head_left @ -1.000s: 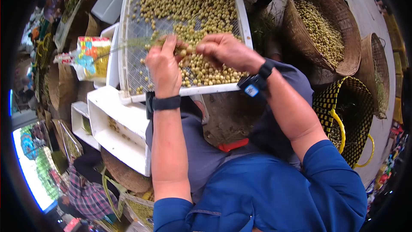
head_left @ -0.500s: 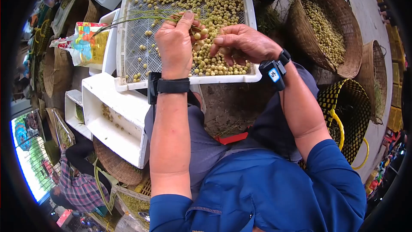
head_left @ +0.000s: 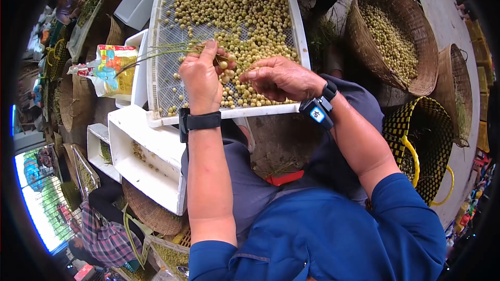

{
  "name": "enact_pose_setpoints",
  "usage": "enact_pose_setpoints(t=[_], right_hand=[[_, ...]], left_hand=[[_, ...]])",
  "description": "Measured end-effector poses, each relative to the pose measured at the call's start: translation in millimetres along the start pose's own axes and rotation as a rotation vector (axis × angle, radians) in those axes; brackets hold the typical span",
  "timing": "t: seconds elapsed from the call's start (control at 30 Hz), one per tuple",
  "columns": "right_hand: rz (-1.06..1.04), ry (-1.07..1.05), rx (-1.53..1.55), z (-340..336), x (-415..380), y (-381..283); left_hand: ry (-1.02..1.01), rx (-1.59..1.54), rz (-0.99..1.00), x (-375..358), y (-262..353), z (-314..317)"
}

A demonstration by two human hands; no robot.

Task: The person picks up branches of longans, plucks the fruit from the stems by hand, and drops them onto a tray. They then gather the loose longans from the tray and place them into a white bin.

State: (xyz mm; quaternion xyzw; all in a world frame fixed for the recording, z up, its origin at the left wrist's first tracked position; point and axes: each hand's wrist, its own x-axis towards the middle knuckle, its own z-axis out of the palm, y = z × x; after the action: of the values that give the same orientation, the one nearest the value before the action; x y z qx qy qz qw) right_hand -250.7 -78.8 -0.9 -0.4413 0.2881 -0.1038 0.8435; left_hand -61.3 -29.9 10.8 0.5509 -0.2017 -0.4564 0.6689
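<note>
My left hand (head_left: 202, 80) is closed around a bunch of thin green stems (head_left: 169, 49) with a few round fruits on it. The stems stick out to the left, and the fruits hang on the right side of the fist. Close by on the right, my right hand (head_left: 286, 79) has its thumb and forefinger pinched together; what lies between them is hidden. Below both hands is a white mesh tray (head_left: 226, 113) bearing many small yellow-brown fruits (head_left: 234, 0) that look like longans.
Woven baskets with fruit (head_left: 388, 41) stand at the right, beside a black-and-yellow basket (head_left: 416, 140). White foam boxes (head_left: 148, 151) and a colourful plastic bag (head_left: 117, 70) are at the left. A person in a plaid shirt (head_left: 107, 237) is at lower left.
Both hands sit a little lower in the view, and the right one has shifted left. The view itself has moved slightly. The left hand still holds the stems.
</note>
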Motion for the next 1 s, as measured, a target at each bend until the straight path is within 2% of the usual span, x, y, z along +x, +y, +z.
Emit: enact_pose_setpoints(t=[0.17,0.27,0.37,0.57,0.8,0.87,1.0], right_hand=[[0.026,0.042,0.041,-2,2,6],[-0.019,0.027,0.364,-1,3,15],[0.046,0.062,0.634,-6,6,17],[-0.083,0.063,0.63,-16,12,28],[-0.042,-0.007,0.608,-14,15,30],[-0.038,0.159,0.678,-6,16,27],[0.004,0.219,0.736,1,11,15]], left_hand=[[0.023,0.001,0.005,-1,-1,1],[-0.009,0.005,-0.007,0,-2,2],[-0.032,0.039,0.014,-1,-4,7],[-0.045,0.004,0.036,-3,-5,8],[0.002,0.008,0.055,-3,-4,4],[0.0,0.026,0.048,-3,-4,4],[-0.009,0.003,0.046,-4,-6,6]])
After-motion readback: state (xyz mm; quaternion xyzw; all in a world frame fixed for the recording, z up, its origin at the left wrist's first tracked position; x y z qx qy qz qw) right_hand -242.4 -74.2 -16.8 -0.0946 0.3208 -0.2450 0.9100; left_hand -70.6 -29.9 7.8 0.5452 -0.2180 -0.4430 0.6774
